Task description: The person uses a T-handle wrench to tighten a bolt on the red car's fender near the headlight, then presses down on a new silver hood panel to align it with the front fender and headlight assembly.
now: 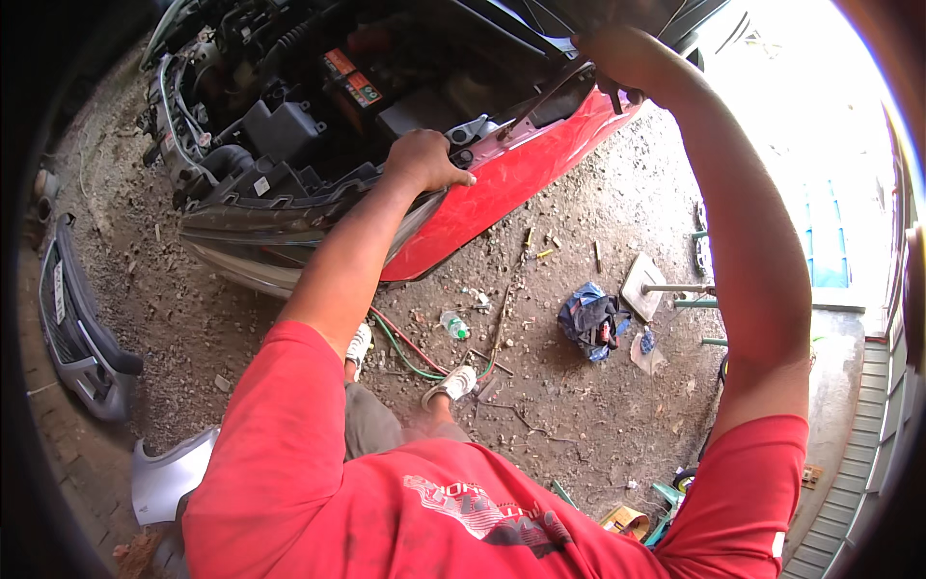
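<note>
Left hand (422, 160), thumb out and fingers too hidden to show any grip, sits at the front end of a red fender (502, 193) along the side of a car (246, 251); the right hand (622, 66) curls near its far end, around what cannot be told. Likely light, slick and easily dented, the panel suits holding by its upper edge, above gravelly ground (579, 405).

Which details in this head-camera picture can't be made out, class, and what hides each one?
All in the head view:
- Bare left hand: most fingers hidden behind its own back.
- Bare right hand: its grip lost in dark shadow and behind the hand itself.
- Shiny red metal car: cut off by the top edge.
- Crumpled blue-and-black bag: contents mostly hidden by its folds.
- Small yellow pieces: too small to identify.
</note>
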The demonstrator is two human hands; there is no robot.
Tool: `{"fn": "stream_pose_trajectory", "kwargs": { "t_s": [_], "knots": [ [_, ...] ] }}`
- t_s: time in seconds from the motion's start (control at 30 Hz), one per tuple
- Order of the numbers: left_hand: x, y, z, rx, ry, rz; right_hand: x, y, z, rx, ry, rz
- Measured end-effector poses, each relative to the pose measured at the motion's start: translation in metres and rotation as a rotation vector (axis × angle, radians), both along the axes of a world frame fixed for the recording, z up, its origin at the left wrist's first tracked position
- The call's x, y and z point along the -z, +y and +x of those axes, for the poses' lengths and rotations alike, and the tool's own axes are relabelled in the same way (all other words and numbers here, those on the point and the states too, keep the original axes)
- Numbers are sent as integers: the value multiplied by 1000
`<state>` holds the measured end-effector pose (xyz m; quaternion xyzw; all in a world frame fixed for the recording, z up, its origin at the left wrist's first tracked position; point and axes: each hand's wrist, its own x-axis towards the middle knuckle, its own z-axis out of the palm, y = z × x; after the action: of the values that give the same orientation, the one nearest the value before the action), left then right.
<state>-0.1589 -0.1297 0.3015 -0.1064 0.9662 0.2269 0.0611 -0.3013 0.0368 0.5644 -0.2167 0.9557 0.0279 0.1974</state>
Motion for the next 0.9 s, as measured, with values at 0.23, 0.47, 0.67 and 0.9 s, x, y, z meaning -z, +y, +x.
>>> {"fn": "stream_pose_trajectory", "kwargs": {
  "t_s": [0.23,0.47,0.67,0.9],
  "knots": [
    [-8,12,-8,52,64,-4,4,14,16,-471,509,-286],
    [-7,14,-10,56,86,25,-16,21,13,-1075,758,-3],
    [-8,13,-13,52,44,49,-21,-3,19,-470,621,223],
    [-6,13,-11,32,74,26,20,11,34,-607,806,82]
  ]
}}
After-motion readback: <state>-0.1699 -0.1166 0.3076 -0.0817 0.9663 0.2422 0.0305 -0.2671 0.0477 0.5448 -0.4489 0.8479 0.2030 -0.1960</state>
